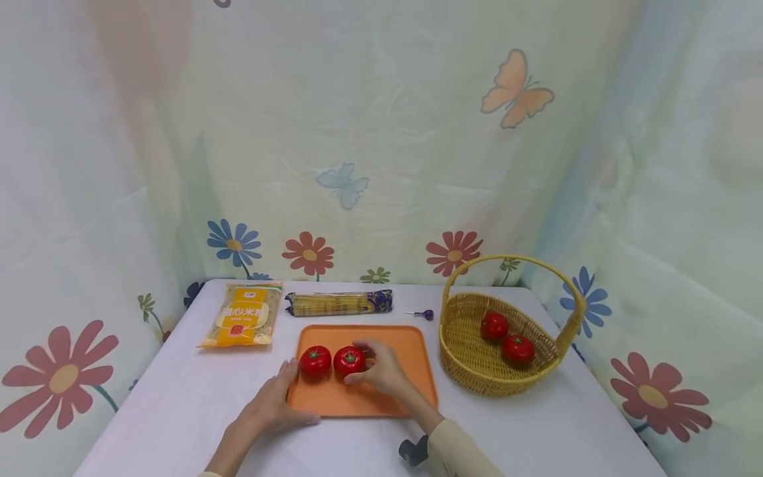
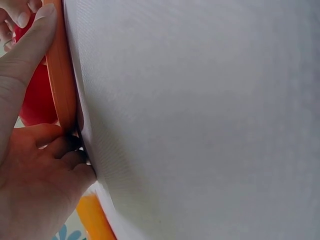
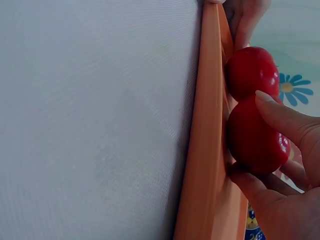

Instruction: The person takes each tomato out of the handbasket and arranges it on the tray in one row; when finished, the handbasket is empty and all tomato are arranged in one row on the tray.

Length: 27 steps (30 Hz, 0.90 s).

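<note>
An orange tray (image 1: pixel 411 358) lies on the white table and carries two red tomatoes. My right hand (image 1: pixel 381 370) grips the right tomato (image 1: pixel 349 361) between thumb and fingers; the right wrist view shows this tomato (image 3: pixel 255 137) still sitting on the tray (image 3: pixel 207 125), touching the other tomato (image 3: pixel 252 70). The left tomato (image 1: pixel 314 362) stands free. My left hand (image 1: pixel 271 405) holds the tray's front left corner. In the left wrist view its thumb lies along the orange rim (image 2: pixel 60 75) and its curled fingers (image 2: pixel 67 152) tuck against the edge.
A wicker basket (image 1: pixel 459 344) with a handle stands right of the tray and holds two more tomatoes (image 1: pixel 495 326). Behind the tray lie a yellow packet (image 1: pixel 241 317), a long noodle pack (image 1: pixel 340 303) and a small purple item (image 1: pixel 424 315). Flowered curtains close in the table.
</note>
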Motion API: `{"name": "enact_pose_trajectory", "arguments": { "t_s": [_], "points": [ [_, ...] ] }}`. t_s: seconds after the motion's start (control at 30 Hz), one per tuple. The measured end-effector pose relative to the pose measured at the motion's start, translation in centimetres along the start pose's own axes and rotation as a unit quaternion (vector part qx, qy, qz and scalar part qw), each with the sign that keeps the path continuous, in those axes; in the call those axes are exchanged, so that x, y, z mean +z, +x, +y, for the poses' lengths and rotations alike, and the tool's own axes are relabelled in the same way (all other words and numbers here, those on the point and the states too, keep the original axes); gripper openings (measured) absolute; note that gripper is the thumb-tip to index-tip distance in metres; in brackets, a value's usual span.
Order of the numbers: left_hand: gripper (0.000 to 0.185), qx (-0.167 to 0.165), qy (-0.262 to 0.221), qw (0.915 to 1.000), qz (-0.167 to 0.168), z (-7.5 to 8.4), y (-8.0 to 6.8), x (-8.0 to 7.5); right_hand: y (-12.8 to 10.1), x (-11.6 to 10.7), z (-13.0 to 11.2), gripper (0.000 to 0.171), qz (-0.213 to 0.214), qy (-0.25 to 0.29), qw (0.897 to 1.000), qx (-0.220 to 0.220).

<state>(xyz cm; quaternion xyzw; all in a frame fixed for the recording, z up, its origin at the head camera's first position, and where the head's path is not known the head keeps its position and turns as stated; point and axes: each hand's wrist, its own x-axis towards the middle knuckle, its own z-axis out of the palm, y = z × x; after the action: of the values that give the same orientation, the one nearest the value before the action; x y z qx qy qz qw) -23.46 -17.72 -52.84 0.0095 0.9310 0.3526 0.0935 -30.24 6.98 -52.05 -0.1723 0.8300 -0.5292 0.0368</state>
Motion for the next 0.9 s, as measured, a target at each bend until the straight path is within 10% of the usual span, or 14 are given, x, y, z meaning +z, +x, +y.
{"name": "enact_pose_trajectory", "arguments": {
  "t_s": [0.47, 0.9],
  "points": [
    [0.128, 0.0, -0.001, 1.0, -0.003, 0.2, -0.4, -0.2, -0.6, -1.2, -0.3, 0.085, -0.016, 0.007, 1.0, 0.013],
    [0.128, 0.001, 0.0, 1.0, -0.005, 0.1, -0.3, -0.2, -2.2, -11.6, -6.2, 0.062, -0.007, -0.072, 0.996, -0.055]
  ]
}}
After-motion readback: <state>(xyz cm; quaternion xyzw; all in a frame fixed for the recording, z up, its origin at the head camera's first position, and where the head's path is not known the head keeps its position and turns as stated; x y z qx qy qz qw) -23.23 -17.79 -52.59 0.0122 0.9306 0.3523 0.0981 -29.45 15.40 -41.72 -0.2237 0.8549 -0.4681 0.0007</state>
